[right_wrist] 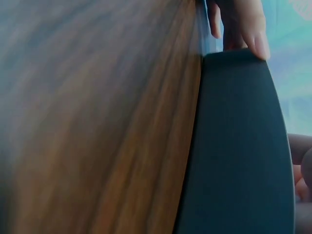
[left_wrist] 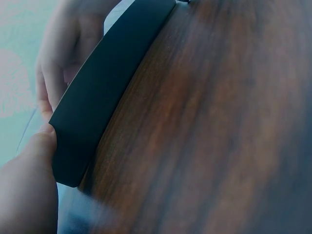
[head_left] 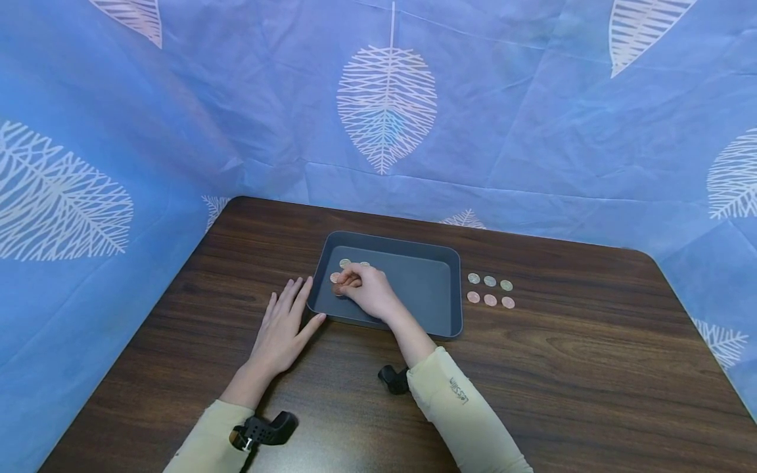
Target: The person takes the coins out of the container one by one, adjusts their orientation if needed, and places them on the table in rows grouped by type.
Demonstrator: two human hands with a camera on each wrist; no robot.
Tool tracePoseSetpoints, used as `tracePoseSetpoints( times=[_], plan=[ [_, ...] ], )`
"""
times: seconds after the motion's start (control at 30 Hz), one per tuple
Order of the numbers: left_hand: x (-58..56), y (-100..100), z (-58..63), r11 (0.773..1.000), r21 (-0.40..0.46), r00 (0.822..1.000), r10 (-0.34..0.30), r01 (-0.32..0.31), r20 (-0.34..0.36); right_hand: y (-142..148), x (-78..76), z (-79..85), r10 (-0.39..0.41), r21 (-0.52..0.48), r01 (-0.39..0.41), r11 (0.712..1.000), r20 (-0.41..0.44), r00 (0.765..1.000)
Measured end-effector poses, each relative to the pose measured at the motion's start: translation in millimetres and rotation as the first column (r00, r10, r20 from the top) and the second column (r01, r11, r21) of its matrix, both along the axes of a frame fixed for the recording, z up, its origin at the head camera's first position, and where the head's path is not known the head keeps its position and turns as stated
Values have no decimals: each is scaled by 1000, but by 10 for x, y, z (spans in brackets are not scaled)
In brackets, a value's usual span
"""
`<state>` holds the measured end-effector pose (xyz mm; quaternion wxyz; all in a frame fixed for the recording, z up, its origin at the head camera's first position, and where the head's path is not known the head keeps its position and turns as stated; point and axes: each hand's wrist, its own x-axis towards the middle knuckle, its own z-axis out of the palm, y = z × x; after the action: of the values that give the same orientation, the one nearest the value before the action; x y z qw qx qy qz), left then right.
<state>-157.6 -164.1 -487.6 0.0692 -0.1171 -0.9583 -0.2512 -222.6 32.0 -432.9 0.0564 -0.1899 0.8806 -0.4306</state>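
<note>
A dark grey rectangular tray (head_left: 414,282) lies on the table. My left hand (head_left: 282,330) rests at its near left corner, fingers straight and spread; the thumb (left_wrist: 34,151) touches the rim. Over the tray's left part, my right hand (head_left: 369,289) has its fingers curled and pinches a copper coin (head_left: 338,290) at the tray floor. Around those fingers lie another copper coin (head_left: 335,278) and a silver coin (head_left: 345,263), with a second silver coin (head_left: 365,264) partly hidden behind the hand. Tray wall (right_wrist: 239,146) blocks the coins from both wrist views.
Right of the tray, a row of silver coins (head_left: 489,281) lies above a row of copper coins (head_left: 490,300) on the dark wooden table (head_left: 591,355). A blue cloth (head_left: 503,131) with white leaf prints hangs behind and beside the table.
</note>
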Motion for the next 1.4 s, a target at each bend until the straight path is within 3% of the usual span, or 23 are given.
tracePoseSetpoints(
  times=[0.27,0.67,1.4],
  plan=[
    [7,4,-11,1000,7,1000,1,-1,-7,226,58,73,-38,-64,39,997,19,999],
    [25,-10,-6,1000,7,1000,-4,4,-28,619,28,85,-103,-49,104,993,30,994],
    [13,-6,-16,1000,-1,1000,3,-3,-27,1225,76,147,-174,-49,172,984,-34,984]
  ],
)
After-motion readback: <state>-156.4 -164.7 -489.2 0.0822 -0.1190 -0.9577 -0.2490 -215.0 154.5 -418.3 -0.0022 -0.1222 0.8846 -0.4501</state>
